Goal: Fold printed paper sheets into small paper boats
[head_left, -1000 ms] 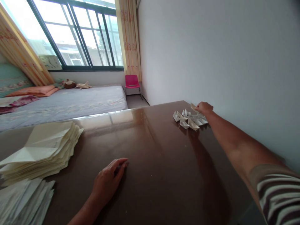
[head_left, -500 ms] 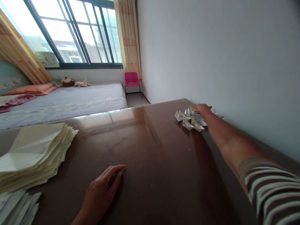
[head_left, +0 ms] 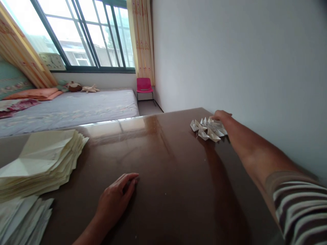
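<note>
Several folded paper boats (head_left: 208, 133), made of printed paper, stand close together on the far right part of the brown table. My right hand (head_left: 221, 115) reaches to the back of this cluster, its fingertips pinched at a paper boat (head_left: 210, 120); the hand and forearm hide part of the group. My left hand (head_left: 119, 194) rests on the tabletop near the front, fingers curled and thumb close to the index finger, with nothing visible in it.
The glossy brown table (head_left: 163, 163) meets a white wall on the right. On the left lie a thick stack of cream paper sheets (head_left: 48, 149) and a stack of greyish sheets (head_left: 28, 217). Beyond are a bed (head_left: 102, 105) and a pink chair (head_left: 144, 85).
My right hand has shifted slightly at the back of the boats, and the boats seen to the right of it before no longer show there. The left hand stays on the table.
</note>
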{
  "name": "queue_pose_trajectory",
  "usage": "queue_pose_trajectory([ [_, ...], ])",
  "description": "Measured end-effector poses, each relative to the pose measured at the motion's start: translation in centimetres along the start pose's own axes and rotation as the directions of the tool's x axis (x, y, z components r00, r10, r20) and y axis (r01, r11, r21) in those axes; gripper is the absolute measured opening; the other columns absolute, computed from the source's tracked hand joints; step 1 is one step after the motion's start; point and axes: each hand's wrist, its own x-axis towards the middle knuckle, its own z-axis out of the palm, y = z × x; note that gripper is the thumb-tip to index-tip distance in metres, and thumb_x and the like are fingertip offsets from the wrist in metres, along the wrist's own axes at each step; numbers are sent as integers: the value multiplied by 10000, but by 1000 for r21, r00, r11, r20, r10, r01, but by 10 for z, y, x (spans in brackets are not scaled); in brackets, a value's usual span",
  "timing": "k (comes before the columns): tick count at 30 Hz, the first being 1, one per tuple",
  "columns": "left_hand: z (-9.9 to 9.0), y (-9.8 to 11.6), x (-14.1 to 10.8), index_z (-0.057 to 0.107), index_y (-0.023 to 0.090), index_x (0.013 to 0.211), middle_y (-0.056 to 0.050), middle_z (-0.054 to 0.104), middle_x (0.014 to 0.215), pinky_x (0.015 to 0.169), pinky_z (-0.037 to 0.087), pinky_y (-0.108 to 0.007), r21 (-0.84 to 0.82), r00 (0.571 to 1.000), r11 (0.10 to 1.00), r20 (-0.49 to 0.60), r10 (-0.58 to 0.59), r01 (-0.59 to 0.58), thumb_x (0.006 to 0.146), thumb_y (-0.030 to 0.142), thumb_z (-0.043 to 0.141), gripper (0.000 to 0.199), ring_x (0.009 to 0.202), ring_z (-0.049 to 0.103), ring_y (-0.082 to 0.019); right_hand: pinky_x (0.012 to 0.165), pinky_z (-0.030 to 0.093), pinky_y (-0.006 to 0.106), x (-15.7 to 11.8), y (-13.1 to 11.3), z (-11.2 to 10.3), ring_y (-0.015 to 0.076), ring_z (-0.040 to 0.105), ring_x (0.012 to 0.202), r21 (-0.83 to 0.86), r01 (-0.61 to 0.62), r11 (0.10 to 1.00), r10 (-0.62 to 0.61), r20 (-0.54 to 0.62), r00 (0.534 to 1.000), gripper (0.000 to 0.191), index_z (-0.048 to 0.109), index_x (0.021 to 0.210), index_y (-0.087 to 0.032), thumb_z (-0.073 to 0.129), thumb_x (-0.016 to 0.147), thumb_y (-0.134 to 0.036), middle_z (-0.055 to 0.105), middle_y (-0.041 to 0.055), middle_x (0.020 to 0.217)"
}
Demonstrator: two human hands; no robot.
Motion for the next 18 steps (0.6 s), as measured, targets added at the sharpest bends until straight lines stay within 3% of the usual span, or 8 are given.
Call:
queue_pose_trajectory([
  [3,0,1,1,680,324,1019,37,724,889,585,477,-221,29,1000,1000,-6,10,-10,866,464,455,306,662,647,-144,857,417,542,-11,-8,-35,369,561,1080,-52,-2,999,3,11,1000,354,714,1019,-155,624,794,-413,636,211,1143],
  [6,0,1,1,679,312,1024,27,719,886,592,462,-221,42,999,999,-17,31,-30,876,447,453,301,659,634,-140,823,446,398,-39,-27,-59,291,601,1026,-53,151,987,-151,17,988,315,717,1036,-211,576,829,-402,673,139,1111],
  [8,0,3,0,678,302,1029,19,714,868,592,455,-226,45,999,998,-28,45,-44,885,421,453,292,652,626,-141,796,444,342,-73,-49,-60,264,613,999,-40,306,951,-305,28,952,318,719,1034,-229,538,852,-417,693,108,1070],
  [10,0,7,-3,678,283,1024,5,710,892,630,463,-235,38,996,997,-51,76,-74,893,368,458,270,672,624,-140,773,440,310,-121,-77,-50,245,626,961,-10,472,882,-471,47,881,317,723,1020,-249,530,855,-439,705,80,1043],
  [12,0,11,-8,678,267,1029,-9,705,945,678,475,-243,14,991,993,-64,114,-113,896,312,467,253,705,630,-137,752,439,281,-180,-106,-33,217,635,915,37,639,768,-640,61,766,304,732,961,-264,521,859,-457,713,55,988],
  [14,-3,16,-11,682,263,1026,-17,698,975,719,487,-247,37,989,991,-58,133,-131,895,274,472,248,757,646,-141,728,446,282,-243,-130,-14,201,639,851,86,842,533,-846,41,532,318,729,908,-255,473,891,-443,705,52,939],
  [16,-7,21,-15,671,256,1066,-33,688,1016,768,499,-260,152,988,976,24,153,-155,911,257,435,282,845,659,-161,756,452,293,-299,-147,3,206,616,937,132,932,338,-939,-18,343,284,703,984,-268,469,906,-408,690,51,1004],
  [18,-13,29,-19,670,277,1077,-26,681,1048,799,502,-263,199,987,968,69,144,-155,918,248,408,308,892,662,-167,822,450,329,-343,-159,15,230,562,1060,139,966,219,-968,-91,233,310,649,1111,-244,488,906,-412,652,78,1134],
])
